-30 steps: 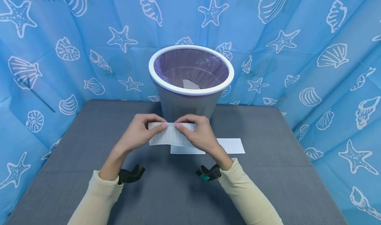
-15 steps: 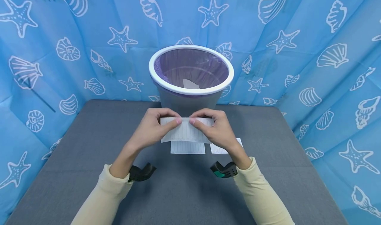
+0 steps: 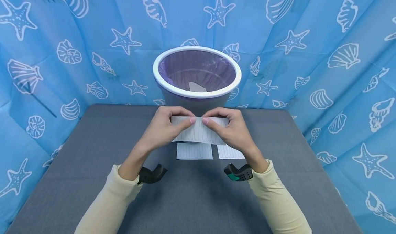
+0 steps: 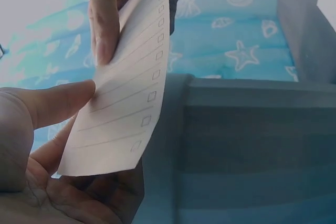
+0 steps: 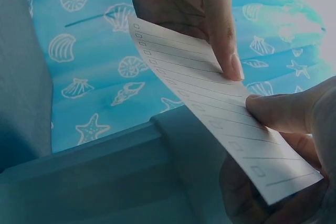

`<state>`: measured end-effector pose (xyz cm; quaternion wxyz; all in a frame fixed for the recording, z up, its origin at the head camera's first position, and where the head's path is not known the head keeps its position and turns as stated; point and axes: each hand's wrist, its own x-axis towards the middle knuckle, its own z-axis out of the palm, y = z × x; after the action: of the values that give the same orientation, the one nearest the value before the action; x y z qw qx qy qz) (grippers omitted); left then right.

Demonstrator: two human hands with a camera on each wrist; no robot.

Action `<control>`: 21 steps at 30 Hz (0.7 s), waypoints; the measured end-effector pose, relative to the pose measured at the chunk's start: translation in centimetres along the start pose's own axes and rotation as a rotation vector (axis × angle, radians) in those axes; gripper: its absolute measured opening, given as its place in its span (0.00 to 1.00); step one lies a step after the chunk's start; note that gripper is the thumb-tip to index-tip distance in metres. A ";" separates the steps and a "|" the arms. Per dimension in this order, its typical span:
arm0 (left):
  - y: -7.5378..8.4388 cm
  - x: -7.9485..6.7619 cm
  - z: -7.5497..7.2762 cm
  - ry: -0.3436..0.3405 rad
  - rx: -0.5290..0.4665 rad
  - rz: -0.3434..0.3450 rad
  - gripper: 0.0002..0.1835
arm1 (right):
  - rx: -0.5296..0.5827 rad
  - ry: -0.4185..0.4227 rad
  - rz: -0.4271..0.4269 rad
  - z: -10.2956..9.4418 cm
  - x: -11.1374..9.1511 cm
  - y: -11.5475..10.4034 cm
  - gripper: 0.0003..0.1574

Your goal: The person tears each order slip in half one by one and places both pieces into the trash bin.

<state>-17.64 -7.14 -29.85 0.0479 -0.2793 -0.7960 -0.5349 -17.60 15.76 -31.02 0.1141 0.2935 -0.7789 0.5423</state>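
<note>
Both hands hold one lined strip of white paper (image 3: 198,132) by its upper edge, just in front of the bin. My left hand (image 3: 167,125) pinches it left of the middle, thumb on the near face. My right hand (image 3: 230,127) pinches it a little to the right, the two thumbs close together. In the left wrist view the paper (image 4: 123,103) shows ruled lines and a row of small checkboxes along one edge. The right wrist view shows the same paper (image 5: 210,98) unbroken between the thumbs. Below it, a lined paper piece (image 3: 194,152) and another lined piece (image 3: 229,152) lie on the table.
A grey bin with a white rim (image 3: 198,95) and purple liner stands at the back of the grey table (image 3: 191,196). Inside it lies a pale paper scrap (image 3: 196,87). A blue shell-patterned curtain (image 3: 123,72) hangs behind and at both sides.
Both hands have moved right and slightly up with the paper, nearer the bin. More of the left paper piece on the table shows, and the right one is partly covered by the right hand.
</note>
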 end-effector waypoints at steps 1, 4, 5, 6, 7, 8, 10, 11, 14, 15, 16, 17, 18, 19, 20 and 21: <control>0.1 0.1 0.0 -0.003 0.001 0.005 0.08 | -0.001 -0.001 -0.001 0.0 0.0 -0.1 0.04; 0.3 0.2 0.2 -0.007 0.004 0.019 0.09 | -0.007 -0.006 -0.003 -0.1 0.1 -0.2 0.04; 0.4 0.3 0.3 -0.005 0.006 0.024 0.08 | -0.013 -0.006 -0.004 -0.1 0.1 -0.2 0.04; 0.4 0.3 0.3 -0.001 0.009 0.029 0.08 | -0.019 -0.005 -0.005 -0.2 0.1 -0.2 0.04; 0.4 0.4 0.4 0.004 0.014 0.034 0.08 | -0.025 -0.003 -0.005 -0.2 0.2 -0.2 0.04; 0.4 0.4 0.5 0.010 0.019 0.039 0.07 | -0.032 -0.002 -0.006 -0.2 0.2 -0.3 0.04; 0.5 0.5 0.5 0.021 0.028 0.046 0.06 | -0.047 0.002 -0.011 -0.3 0.2 -0.3 0.05; 0.5 0.5 0.6 0.026 0.034 0.051 0.06 | -0.055 0.004 -0.016 -0.3 0.3 -0.4 0.05; 0.6 0.6 0.6 0.037 0.048 0.060 0.06 | -0.074 0.007 -0.038 -0.4 0.4 -0.6 0.05; 0.6 0.6 0.6 0.040 0.052 0.063 0.05 | -0.079 0.008 -0.046 -0.4 0.5 -0.6 0.05; 0.7 0.7 0.6 0.042 0.055 0.066 0.05 | -0.083 0.008 -0.054 -0.5 0.5 -0.7 0.05; 0.7 0.7 0.6 0.042 0.057 0.068 0.05 | -0.087 0.010 -0.063 -0.5 0.5 -0.8 0.04; 0.8 0.7 0.6 0.042 0.059 0.068 0.06 | -0.090 0.011 -0.071 -0.5 0.6 -0.8 0.04; 0.9 0.7 0.6 0.042 0.060 0.066 0.06 | -0.091 0.012 -0.081 -0.5 0.6 -0.8 0.04; 0.9 0.8 0.6 0.041 0.061 0.063 0.06 | -0.091 0.012 -0.091 -0.5 0.6 -0.8 0.04; 1.0 0.8 0.6 0.039 0.060 0.057 0.06 | -0.089 0.012 -0.103 -0.5 0.6 -0.8 0.03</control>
<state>-17.67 -6.01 -29.01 0.0868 -0.2898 -0.8024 -0.5145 -17.67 15.79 -29.87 0.1595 0.3244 -0.7855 0.5024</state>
